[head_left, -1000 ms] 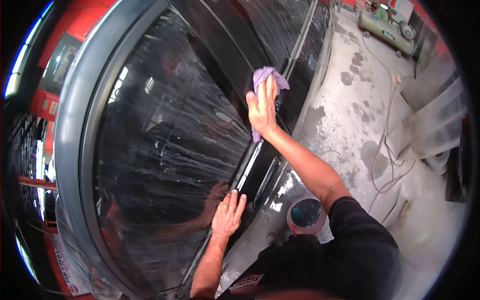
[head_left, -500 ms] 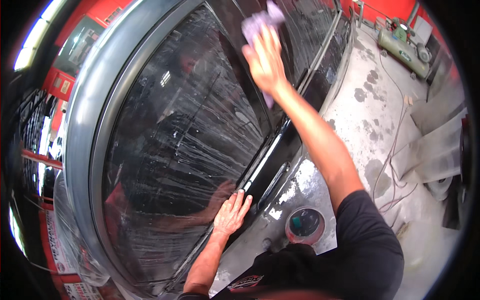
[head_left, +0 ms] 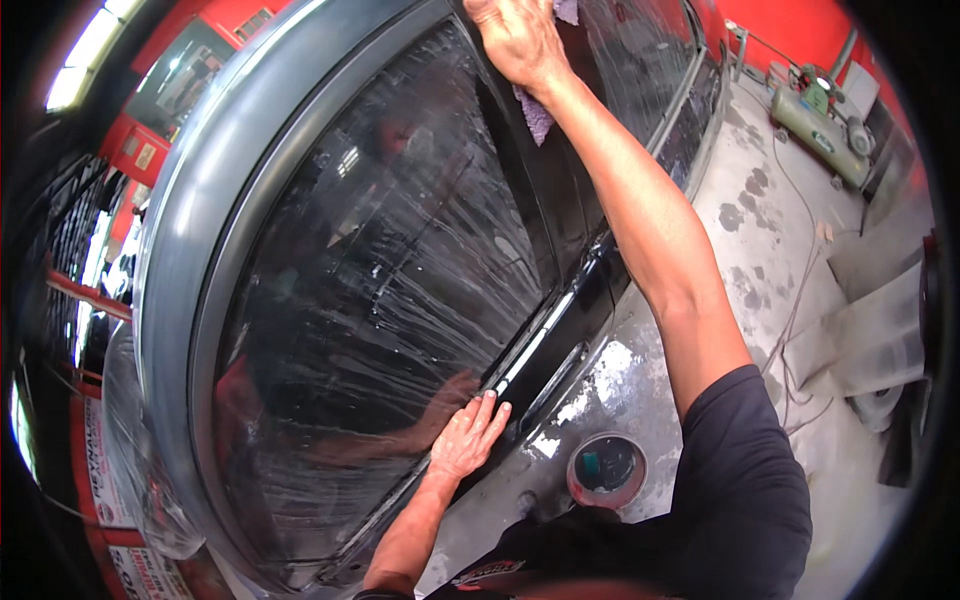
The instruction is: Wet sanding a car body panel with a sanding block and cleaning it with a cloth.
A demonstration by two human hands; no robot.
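Observation:
My right hand [head_left: 519, 42] is at the top of the view, pressing a purple cloth [head_left: 536, 118] against the dark pillar between two car windows. The cloth hangs out below the palm and beside the fingers, whose tips run to the picture's upper edge. Streaks of dried wet marks cover the nearer side window [head_left: 350, 270]. Lower down, my left hand [head_left: 467, 440] lies flat with fingers spread on the trim strip [head_left: 528, 348] along the window's bottom edge; it holds nothing.
Below the door handle [head_left: 556, 380] stands a round bucket [head_left: 642, 478] with dark contents and a small green piece. A green air compressor [head_left: 820, 132] and a cable [head_left: 800, 290] are on the blotched floor at right. Clear plastic sheeting [head_left: 150, 470] hangs at left.
My right hand has moved up along the pillar with the cloth. My left hand stays on the trim. The whole view has shifted slightly.

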